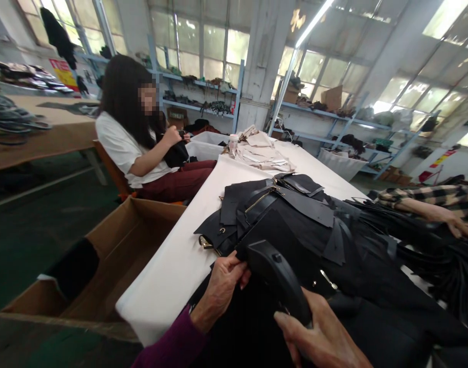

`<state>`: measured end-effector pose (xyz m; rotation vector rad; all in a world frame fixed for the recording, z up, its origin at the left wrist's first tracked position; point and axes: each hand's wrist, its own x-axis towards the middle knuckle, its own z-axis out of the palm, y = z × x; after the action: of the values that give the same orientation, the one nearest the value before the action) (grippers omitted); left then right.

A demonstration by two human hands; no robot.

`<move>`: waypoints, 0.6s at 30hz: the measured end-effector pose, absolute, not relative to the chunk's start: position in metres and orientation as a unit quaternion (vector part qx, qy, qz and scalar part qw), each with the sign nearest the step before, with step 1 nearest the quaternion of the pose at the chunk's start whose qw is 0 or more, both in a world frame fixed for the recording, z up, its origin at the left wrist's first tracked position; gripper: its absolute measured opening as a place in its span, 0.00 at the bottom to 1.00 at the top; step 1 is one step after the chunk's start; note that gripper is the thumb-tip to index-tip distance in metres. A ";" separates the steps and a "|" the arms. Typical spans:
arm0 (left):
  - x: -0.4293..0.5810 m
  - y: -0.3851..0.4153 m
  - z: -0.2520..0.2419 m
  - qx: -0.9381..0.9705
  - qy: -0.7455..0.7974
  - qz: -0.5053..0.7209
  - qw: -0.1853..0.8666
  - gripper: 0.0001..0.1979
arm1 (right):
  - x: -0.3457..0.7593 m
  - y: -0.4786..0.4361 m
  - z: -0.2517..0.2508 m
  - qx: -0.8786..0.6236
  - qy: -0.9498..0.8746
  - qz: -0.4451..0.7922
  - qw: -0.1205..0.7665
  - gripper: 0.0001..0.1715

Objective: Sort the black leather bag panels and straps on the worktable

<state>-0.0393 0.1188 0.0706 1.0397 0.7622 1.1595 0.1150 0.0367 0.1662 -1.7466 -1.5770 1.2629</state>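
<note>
You have no text, brand or number legible here. Left of the white table (pixel 168 255), beyond it, a red-and-yellow sign (pixel 64 74) carries marks too small to read; right of the table, a red-and-yellow wall marking (pixel 443 158) is equally unreadable.

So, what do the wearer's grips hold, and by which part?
Right grip holds a black tool by its near end; left grip seems to pinch black material at its edge.

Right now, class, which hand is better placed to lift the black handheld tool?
Probably the right hand: it grips the black handheld tool, while the left hand pinches what looks like black fabric beside the tool's front end.
</note>
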 end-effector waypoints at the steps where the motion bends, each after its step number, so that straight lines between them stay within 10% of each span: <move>1: -0.038 0.119 0.070 0.449 0.336 0.512 0.651 0.15 | 0.116 0.039 0.168 -0.629 -0.578 0.460 0.241 0.11; 18: -0.023 0.128 0.051 0.309 0.360 0.542 0.694 0.06 | 0.162 0.054 0.172 -0.658 -0.543 0.413 0.318 0.23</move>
<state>-0.0228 0.1281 0.0512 0.6894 0.8036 1.2098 0.1624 0.0537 0.1716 -1.7316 -1.4291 1.0876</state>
